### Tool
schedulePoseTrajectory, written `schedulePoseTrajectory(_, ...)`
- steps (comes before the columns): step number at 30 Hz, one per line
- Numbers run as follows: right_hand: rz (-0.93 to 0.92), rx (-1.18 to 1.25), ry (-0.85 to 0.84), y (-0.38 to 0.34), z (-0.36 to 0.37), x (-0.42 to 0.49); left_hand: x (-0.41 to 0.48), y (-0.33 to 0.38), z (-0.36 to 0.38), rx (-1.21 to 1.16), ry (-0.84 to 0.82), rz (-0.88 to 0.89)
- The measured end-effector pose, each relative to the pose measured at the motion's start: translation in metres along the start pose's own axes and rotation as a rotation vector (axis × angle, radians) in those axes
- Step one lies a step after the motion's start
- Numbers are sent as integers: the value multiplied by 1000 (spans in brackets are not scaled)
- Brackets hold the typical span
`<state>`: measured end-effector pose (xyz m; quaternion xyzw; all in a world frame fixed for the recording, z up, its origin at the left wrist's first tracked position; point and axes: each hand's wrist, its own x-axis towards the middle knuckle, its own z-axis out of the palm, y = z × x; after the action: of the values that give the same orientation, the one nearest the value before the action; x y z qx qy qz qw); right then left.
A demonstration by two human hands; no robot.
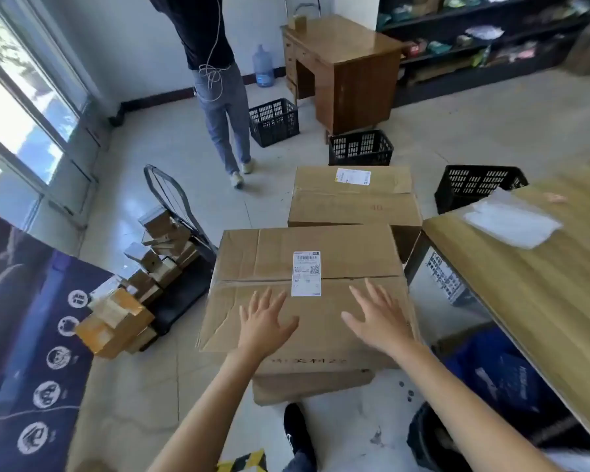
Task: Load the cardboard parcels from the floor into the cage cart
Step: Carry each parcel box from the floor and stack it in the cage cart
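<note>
A big cardboard box (pixel 269 267) fills the middle of the frame. It sits on top of a lower box (pixel 314 386) on the floor. The left hand (pixel 264 323) and the right hand (pixel 377 318) are over its top, one on each side of a white label (pixel 306 274). The fingers of both hands are spread wide and straight, and they hold nothing. I cannot tell if the palms touch the cardboard. Just behind, above the middle of the frame, stands a second big box (pixel 355 202).

The cage cart (pixel 172 199) is at the middle left, just beside the big cardboard box. Small parcels (pixel 143 277) are piled on it, and some stick out past its near end.

On the right, a wooden table (pixel 542 284) comes close to the boxes. A clear plastic bag (pixel 511 219) lies on it. Black crates (pixel 274 122) stand on the floor further up. A person in jeans (pixel 218 107) stands at the top, back turned, near a wooden desk (pixel 344 69) and a water bottle (pixel 263 66). A blue banner (pixel 31 335) fills the lower left. A black shoe (pixel 295 434) shows at the bottom middle.
</note>
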<state>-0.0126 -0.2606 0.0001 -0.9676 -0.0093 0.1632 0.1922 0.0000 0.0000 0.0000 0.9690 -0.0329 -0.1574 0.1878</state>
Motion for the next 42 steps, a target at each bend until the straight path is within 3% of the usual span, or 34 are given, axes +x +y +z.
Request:
schedulePoseTrajectory(5, 220, -94, -110, 44, 16, 26, 40, -86, -12, 111, 0, -236)
schedulePoseTrajectory(12, 197, -151, -39, 68, 37, 24, 35, -136, -2, -11, 89, -215)
schedulePoseTrajectory(17, 345, 86, 81, 69, 39, 24, 40, -135, -4, -254, 127, -451)
schedulePoseTrajectory(21, 503, 316, 59, 77, 27, 34, 42, -130, -8, -336, 167, -509)
schedulePoseTrajectory(31, 478, 385, 16, 75, 1, 49, 38, -118, -25, -391, 156, -639)
schedulePoseTrajectory(37, 282, 390, -44, 31, -19, 69, -34, -141, -56, -397, 319, -718)
schedulePoseTrajectory(42, 28, 311, -79, -59, -19, 76, -144, -176, -79, -460, 539, -938)
